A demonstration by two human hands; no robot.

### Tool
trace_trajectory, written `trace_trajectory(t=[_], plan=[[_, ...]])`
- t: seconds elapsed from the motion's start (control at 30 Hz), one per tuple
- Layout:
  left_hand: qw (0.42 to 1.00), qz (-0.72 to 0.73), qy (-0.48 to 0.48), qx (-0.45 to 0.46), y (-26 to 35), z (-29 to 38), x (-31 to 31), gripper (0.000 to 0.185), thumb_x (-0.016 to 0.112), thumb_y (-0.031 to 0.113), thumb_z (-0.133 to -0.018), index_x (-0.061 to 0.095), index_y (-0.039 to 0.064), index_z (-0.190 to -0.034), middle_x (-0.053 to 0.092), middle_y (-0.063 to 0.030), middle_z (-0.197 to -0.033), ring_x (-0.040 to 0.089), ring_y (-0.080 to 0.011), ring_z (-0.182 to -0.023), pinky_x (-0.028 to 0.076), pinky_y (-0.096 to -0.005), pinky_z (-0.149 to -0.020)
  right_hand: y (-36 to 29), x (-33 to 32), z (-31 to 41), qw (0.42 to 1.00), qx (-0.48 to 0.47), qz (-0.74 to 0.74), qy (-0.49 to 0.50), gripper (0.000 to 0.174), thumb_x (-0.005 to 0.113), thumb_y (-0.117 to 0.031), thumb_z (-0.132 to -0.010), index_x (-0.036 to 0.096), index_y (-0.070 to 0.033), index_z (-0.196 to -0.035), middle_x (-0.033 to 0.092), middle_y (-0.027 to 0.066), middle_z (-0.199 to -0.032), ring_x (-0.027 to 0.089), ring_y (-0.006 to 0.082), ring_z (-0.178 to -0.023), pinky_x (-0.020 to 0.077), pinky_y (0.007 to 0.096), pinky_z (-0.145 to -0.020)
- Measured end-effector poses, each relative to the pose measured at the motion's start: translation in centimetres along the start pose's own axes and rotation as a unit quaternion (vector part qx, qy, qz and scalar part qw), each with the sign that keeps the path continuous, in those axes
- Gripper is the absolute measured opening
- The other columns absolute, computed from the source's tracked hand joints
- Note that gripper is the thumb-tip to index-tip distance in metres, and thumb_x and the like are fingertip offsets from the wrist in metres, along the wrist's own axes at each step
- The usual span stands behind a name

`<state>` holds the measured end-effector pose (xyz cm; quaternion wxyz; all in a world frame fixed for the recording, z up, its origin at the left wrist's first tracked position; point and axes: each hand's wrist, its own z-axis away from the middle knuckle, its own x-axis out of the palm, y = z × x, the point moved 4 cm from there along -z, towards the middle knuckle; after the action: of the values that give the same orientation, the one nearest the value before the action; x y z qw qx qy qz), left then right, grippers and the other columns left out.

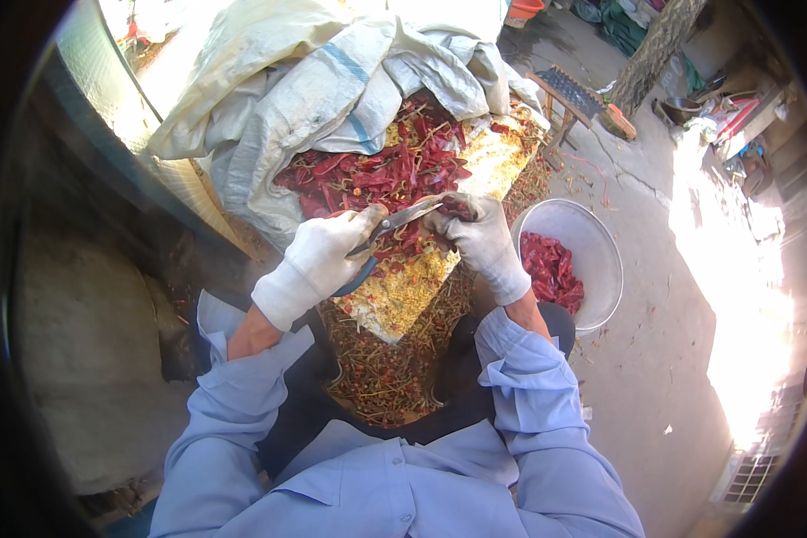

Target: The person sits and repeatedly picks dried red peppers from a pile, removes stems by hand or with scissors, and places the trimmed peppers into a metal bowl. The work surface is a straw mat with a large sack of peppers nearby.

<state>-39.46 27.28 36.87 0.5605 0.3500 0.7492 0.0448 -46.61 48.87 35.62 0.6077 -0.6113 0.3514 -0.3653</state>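
Wrapped around the blue handles of a pair of scissors [410,215], my left hand [319,259] wears a white glove. The blades point right and end at my right hand [479,232], gloved the same way. Between the right hand's fingers is a dark red dried chili [458,206], mostly covered by the glove. Behind both hands lies a heap of dried red chilies [376,171] with pale stems. Yellow chili seeds [410,289] cover a white sheet beneath the hands.
A large white woven sack [309,87] drapes over the heap's far side. Right of my right hand, a metal basin [602,259] holds red chili pieces [550,269]. Stem scraps [390,376] litter the ground between my legs. A small wooden stool [568,94] stands near a tree trunk [659,54].
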Motion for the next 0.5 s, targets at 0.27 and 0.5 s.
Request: trace_trajectory(t=[0.27, 0.5], plan=[[0.999, 0.045, -0.001, -0.010, -0.36, 0.50, 0.07, 0.055, 0.079, 0.007, -0.084, 0.061, 0.004, -0.135, 0.073, -0.0166, -0.101, 0.072, -0.0379, -0.084, 0.057, -0.0384, -0.071, -0.37, -0.07, 0.01, 1.000, 0.004, 0.002, 0.012, 0.018, 0.068, -0.008, -0.098, 0.072, 0.003, -0.112, 0.074, 0.0057, -0.085, 0.061, 0.0076, -0.064, 0.0486, 0.0224, -0.058], [0.998, 0.051, 0.001, -0.024, -0.19, 0.46, -0.71, 0.061, 0.079, 0.003, -0.083, 0.058, 0.004, -0.141, 0.071, -0.0216, -0.115, 0.073, -0.0362, -0.094, 0.058, -0.0384, -0.079, -0.81, -0.83, 0.11, 0.999, 0.006, -0.023, 0.041, 0.023, 0.068, -0.005, -0.097, 0.073, 0.001, -0.119, 0.074, 0.0054, -0.086, 0.062, 0.0075, -0.066, 0.0491, 0.0225, -0.058]])
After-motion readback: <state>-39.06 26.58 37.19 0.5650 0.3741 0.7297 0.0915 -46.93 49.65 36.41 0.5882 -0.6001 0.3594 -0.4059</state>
